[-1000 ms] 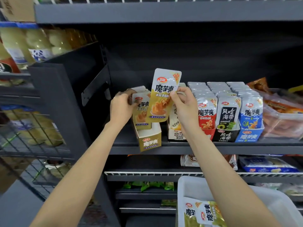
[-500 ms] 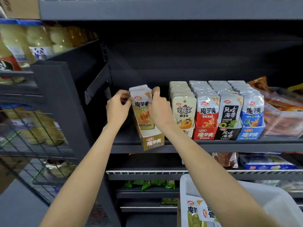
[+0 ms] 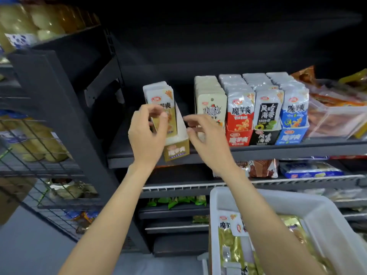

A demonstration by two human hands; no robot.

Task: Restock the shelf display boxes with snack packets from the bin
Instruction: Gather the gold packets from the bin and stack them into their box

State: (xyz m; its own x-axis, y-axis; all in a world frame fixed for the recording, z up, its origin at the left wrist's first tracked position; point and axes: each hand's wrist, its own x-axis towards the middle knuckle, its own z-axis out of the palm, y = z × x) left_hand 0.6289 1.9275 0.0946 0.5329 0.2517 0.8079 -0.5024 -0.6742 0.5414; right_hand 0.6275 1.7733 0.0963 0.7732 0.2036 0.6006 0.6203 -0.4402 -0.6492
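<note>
Left hand (image 3: 148, 133) pinches the front packet (image 3: 165, 116) in the gold display box (image 3: 176, 149); right hand (image 3: 206, 135) beside it hangs loose; packets look light, slippery — grip their edges

Motion blur is softening the whole wide-angle view, smearing the printed text on the upright snack packets (image 3: 240, 108) and both bare hands. Even, fairly bright light is falling from the front onto the packets and forearms, while the recess above the dark grey metal shelf (image 3: 258, 150) is sinking into near black. The left edge is bowing and blurring heavily, and the white plastic bin (image 3: 325, 221) is showing pale, washed-out glare.
</note>
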